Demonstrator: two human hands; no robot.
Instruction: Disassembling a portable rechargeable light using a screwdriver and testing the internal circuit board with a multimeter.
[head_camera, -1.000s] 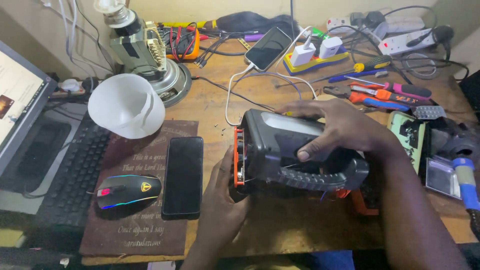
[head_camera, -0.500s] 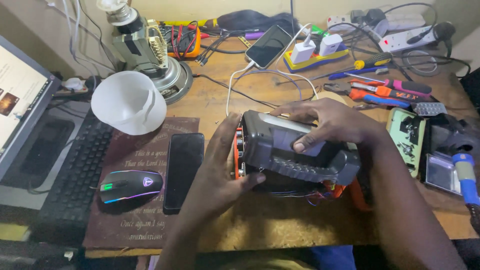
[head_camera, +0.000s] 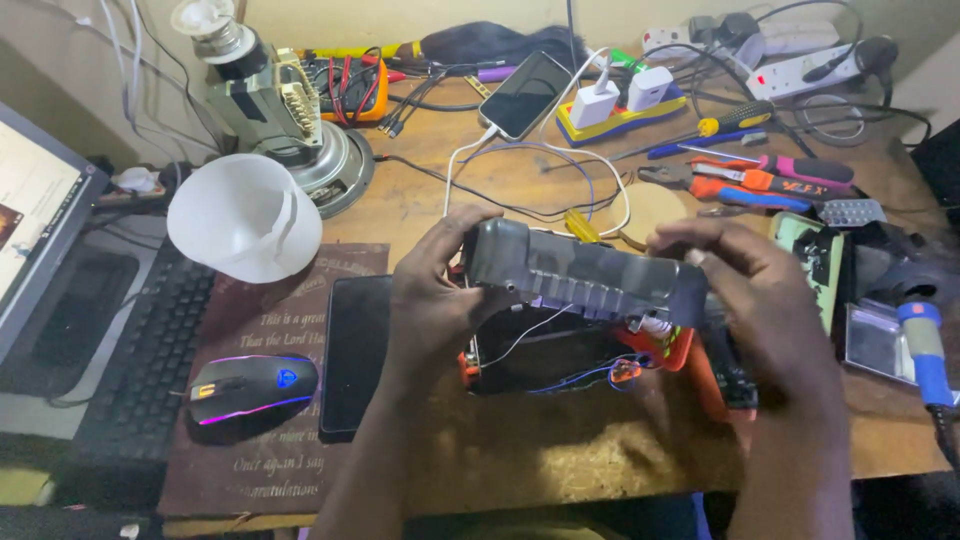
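A black and orange electronic device (head_camera: 560, 355) lies on the wooden desk (head_camera: 560, 460) in front of me. Its dark grey top cover (head_camera: 585, 272) is lifted off the body, and thin white and blue wires show in the gap beneath. My left hand (head_camera: 435, 300) grips the cover's left end. My right hand (head_camera: 760, 300) holds its right end, with the fingers curled over the edge.
A black phone (head_camera: 352, 352) and a lit mouse (head_camera: 250, 388) lie on a brown mat at left, beside a keyboard (head_camera: 140, 370) and a white lampshade (head_camera: 245, 218). Screwdrivers and pliers (head_camera: 770, 180), chargers, a second phone (head_camera: 527, 95) and a soldering iron (head_camera: 925, 345) crowd the back and right.
Both hands have lifted the grey cover up off the device's body, exposing the wires inside. A second ago the cover sat closed on the device.
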